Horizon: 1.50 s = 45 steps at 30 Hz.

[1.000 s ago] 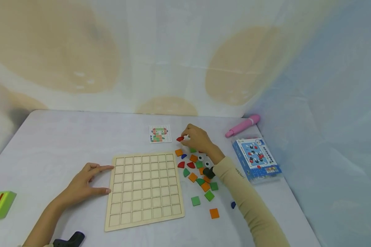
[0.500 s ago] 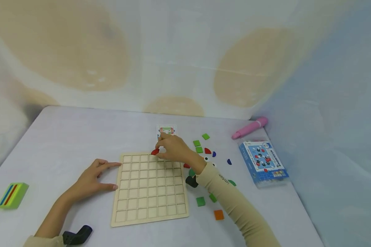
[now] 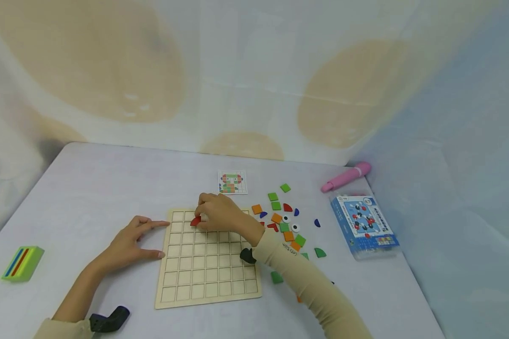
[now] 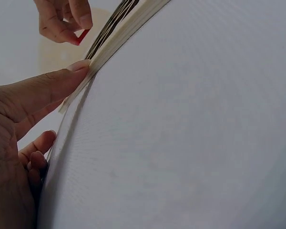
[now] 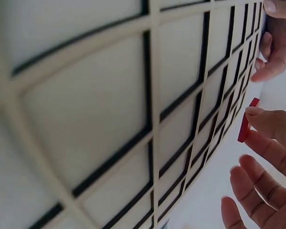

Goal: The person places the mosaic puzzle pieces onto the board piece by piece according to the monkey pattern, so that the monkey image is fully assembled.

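A wooden grid board (image 3: 198, 275) lies on the table, its cells bare where they show. My left hand (image 3: 129, 245) touches the board's left edge with thumb and forefinger stretched out; the left wrist view shows the thumb (image 4: 57, 88) against that edge. Over the board's upper left part, my right hand (image 3: 222, 214) pinches a red quarter-round piece (image 3: 195, 221) between thumb and finger. The right wrist view shows the red piece (image 5: 248, 120) held above the grid, its other fingers loosely bent. A small patterned card (image 3: 232, 182) lies behind the board.
Loose orange, green, red and blue pieces, with round eye pieces (image 3: 295, 228), lie right of the board. Farther right are a blue box (image 3: 365, 226) and a pink pen-like object (image 3: 345, 177). A green block (image 3: 23, 264) sits at the far left.
My right hand has carried the red piece from beside the card leftward and down over the board's upper left. The left hand still touches the board's edge. The head view has shifted slightly.
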{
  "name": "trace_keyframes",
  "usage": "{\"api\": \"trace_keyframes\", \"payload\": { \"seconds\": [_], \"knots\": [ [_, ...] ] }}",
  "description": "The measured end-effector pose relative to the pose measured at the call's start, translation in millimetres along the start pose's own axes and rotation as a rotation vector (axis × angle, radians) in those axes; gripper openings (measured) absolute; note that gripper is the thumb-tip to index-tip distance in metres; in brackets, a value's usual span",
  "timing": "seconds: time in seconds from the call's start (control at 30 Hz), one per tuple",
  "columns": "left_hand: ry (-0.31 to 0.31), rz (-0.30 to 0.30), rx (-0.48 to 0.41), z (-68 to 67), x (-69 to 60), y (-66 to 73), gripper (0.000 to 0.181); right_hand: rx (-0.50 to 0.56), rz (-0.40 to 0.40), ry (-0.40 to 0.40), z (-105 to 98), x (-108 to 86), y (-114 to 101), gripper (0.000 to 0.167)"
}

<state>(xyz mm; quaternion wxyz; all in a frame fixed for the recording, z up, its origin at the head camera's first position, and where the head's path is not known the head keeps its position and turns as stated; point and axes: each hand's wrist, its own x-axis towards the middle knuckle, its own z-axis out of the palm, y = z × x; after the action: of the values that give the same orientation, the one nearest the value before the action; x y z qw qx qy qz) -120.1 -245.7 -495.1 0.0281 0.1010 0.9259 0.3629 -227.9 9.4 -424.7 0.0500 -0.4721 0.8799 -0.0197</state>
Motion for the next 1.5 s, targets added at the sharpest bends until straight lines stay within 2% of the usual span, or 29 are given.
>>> {"api": "trace_keyframes", "payload": {
  "seconds": [0.2,0.53,0.7,1.13,1.5],
  "knots": [
    [0.002,0.009,-0.011,0.8,-0.1,-1.4,0.072,-0.033,-0.033,-0.037,4,8.2,-10,0.024],
    [0.011,0.002,0.004,0.5,-0.7,0.3,0.072,0.003,-0.004,-0.061,6,13.9,-15,0.024],
    [0.013,0.001,0.003,0.0,-0.6,1.2,0.073,-0.031,-0.015,-0.069,6,11.6,-15,0.023],
    [0.026,0.016,0.008,0.7,-1.1,2.2,0.073,0.017,0.023,-0.082,8,4.5,-11,0.024],
    [0.030,0.023,0.005,0.3,-2.2,1.2,0.073,0.044,0.018,-0.102,5,1.2,-13,0.030]
  ]
}}
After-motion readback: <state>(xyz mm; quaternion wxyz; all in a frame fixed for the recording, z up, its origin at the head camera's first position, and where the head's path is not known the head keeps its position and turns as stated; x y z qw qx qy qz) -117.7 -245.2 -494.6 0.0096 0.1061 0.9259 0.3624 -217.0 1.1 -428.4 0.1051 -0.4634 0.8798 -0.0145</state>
